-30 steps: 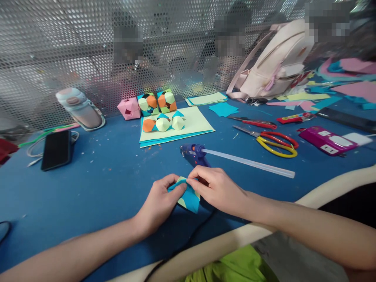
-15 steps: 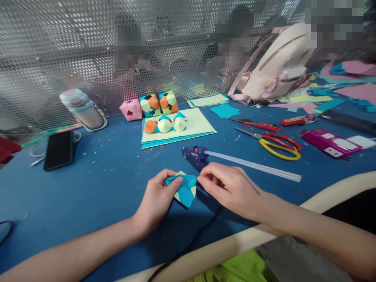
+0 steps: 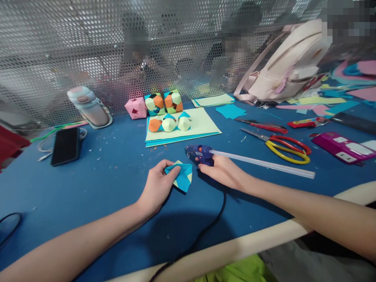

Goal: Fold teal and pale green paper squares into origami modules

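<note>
Between the thumb and fingers of my left hand (image 3: 158,182) is a folded paper piece (image 3: 183,177), blue with pale green corners. My right hand (image 3: 226,172) is wrapped round the handle of a dark blue glue gun (image 3: 202,154), whose nozzle points left. A long clear glue stick (image 3: 264,162) sticks out of its back, and a black cord runs down towards the table edge. Beyond my hands, small orange and pale green paper shapes (image 3: 169,124) sit on a stack of pale green and blue sheets (image 3: 202,127).
Folded paper balls (image 3: 154,105) stand by the perforated metal screen (image 3: 96,51). Left are a bottle (image 3: 89,107) and a phone (image 3: 66,145). Scissors (image 3: 288,149), a cutter (image 3: 264,126), a purple power strip (image 3: 342,147), paper scraps and a backpack (image 3: 290,62) lie to the right.
My right hand has moved from the paper piece's edge to the glue gun and closed round its handle. My left hand still holds the paper piece. The view has shifted slightly.
</note>
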`<move>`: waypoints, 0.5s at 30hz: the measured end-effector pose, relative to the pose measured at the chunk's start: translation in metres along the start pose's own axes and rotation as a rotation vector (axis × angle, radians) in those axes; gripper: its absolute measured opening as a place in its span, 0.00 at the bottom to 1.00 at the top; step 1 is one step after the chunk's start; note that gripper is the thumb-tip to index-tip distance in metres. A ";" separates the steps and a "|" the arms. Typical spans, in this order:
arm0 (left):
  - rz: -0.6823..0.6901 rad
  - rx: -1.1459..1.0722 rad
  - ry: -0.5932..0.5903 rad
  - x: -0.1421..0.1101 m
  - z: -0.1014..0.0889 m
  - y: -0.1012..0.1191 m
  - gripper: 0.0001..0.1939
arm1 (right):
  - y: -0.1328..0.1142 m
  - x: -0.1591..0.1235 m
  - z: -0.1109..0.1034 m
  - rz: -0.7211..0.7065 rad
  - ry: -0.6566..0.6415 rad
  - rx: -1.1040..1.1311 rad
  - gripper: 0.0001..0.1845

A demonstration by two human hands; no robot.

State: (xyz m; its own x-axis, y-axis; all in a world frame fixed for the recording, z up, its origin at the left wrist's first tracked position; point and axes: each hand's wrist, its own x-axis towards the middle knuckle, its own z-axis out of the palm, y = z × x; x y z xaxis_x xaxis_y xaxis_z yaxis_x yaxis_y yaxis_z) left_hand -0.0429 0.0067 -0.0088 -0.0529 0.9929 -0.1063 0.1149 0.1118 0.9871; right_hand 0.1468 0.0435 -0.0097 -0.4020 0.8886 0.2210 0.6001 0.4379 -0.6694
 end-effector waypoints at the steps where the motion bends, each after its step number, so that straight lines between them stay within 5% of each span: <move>1: 0.004 -0.006 0.004 0.001 0.000 -0.001 0.13 | -0.001 -0.001 0.001 0.029 0.015 0.068 0.09; 7: 0.008 0.007 -0.001 0.005 -0.001 -0.004 0.14 | -0.017 -0.024 -0.009 0.067 0.097 0.122 0.07; 15: 0.079 0.094 0.027 0.003 0.001 0.001 0.11 | -0.037 -0.039 -0.013 -0.205 0.059 -0.105 0.06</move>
State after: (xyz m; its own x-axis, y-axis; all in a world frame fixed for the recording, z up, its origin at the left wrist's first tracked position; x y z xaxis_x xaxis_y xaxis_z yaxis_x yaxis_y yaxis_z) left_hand -0.0419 0.0103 -0.0080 -0.0663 0.9975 -0.0244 0.2124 0.0380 0.9764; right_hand 0.1495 -0.0058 0.0160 -0.4838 0.7847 0.3875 0.5799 0.6191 -0.5296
